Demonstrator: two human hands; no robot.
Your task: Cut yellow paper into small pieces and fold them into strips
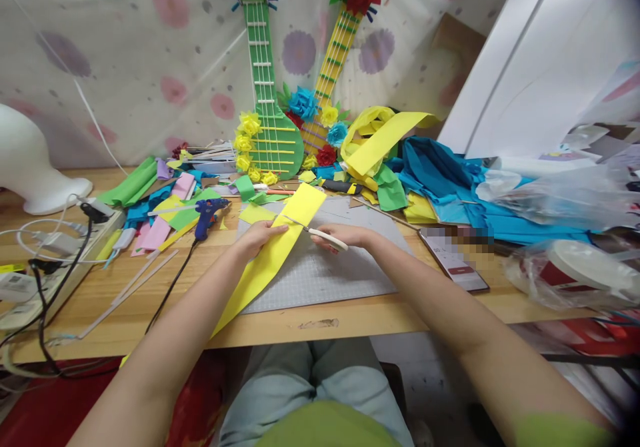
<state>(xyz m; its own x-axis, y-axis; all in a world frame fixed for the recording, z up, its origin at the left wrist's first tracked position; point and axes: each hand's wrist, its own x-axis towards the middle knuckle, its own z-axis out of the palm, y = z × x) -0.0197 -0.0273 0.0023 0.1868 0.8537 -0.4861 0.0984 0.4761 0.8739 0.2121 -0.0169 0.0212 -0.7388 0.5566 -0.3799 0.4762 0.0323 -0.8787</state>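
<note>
Scissors (331, 238) with pale handles are gripped in the right hand (349, 234), their blades lying across a yellow paper strip (273, 254) in the head view. Left hand (261, 235) pinches that strip by its left edge, thumb on top, just beside the blades. The strip slants over a grey cutting mat (345, 277) on the wooden bench (380, 320). A blue glue gun (206, 217) lies left of the mat, a phone (445, 257) to its right.

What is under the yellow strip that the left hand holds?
Below the strip, the grey mat and table show past its edges; whatever it directly covers cannot be seen.
</note>
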